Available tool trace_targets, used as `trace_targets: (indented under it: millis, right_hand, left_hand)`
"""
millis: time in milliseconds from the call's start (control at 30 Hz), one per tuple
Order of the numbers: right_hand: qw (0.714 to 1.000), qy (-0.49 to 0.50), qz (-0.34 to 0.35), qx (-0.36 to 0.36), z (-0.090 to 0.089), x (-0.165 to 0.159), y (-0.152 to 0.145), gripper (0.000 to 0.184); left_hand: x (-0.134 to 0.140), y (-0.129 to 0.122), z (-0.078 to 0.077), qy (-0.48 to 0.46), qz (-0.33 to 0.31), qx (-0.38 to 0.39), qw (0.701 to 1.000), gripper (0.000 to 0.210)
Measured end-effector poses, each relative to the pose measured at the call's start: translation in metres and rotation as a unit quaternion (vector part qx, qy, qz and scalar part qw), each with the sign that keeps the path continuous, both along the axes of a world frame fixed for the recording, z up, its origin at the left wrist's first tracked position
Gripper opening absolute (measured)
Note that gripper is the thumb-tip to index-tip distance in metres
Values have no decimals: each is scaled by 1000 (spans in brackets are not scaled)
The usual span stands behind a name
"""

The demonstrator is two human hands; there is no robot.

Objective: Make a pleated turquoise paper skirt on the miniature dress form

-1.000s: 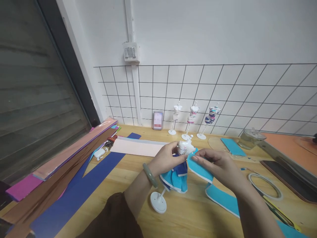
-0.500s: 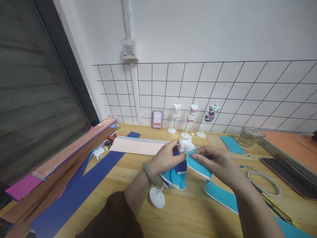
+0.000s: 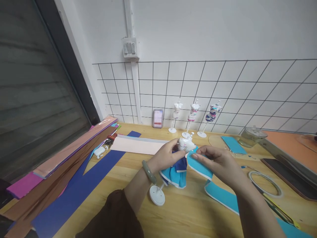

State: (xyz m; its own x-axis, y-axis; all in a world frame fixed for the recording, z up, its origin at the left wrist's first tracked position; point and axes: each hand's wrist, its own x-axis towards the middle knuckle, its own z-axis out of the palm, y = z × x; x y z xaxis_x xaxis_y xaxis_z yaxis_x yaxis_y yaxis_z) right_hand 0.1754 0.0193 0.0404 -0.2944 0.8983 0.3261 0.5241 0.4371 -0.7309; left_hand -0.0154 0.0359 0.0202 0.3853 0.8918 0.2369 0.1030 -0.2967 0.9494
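Observation:
My left hand [image 3: 168,155] is closed round a small white dress form [image 3: 186,144], which leans with its round base toward me. A pleated skirt of light-blue and dark-blue pieces [image 3: 174,175] hangs from the form's waist. My right hand [image 3: 218,162] pinches the end of a long light-blue strip [image 3: 220,195] with a white edge, against the form's waist. From there the strip folds once and runs down to the right, passing behind my right forearm. The exact contact between strip and waist is partly hidden by my fingers.
Three small dress forms [image 3: 191,114] stand by the wall, right of a phone [image 3: 158,118]. Coloured sheets [image 3: 79,191] cover the left side, near an earbud case [image 3: 99,151]. At right lie a tape roll [image 3: 264,183], a yellow-handled tool [image 3: 279,210], a dark tray [image 3: 289,178] and a glass pot [image 3: 252,135].
Hardly anything differs. The view has shifted very slightly, and both hands keep their hold on the dress form and the light-blue strip.

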Motion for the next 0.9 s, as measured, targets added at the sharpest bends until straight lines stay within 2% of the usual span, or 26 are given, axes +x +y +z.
trace_targets:
  millis: [200, 333, 667, 900]
  right_hand:
    - [1000, 1, 1, 9, 1, -1, -1, 35]
    - [1000, 6, -2, 19, 1, -3, -2, 37]
    - [1000, 17, 12, -2, -4, -2, 3, 37]
    - [1000, 14, -7, 17, -2, -2, 1, 34]
  left_hand:
    - [-1, -2, 6, -21, -3, -17, 1000, 18]
    - [-1, -5, 10, -25, 6, -15, 1000, 29]
    - [-2, -5, 10, -7, 7, -13, 1000, 35]
    - [-2, -6, 10, -1, 10, -6, 1000, 34]
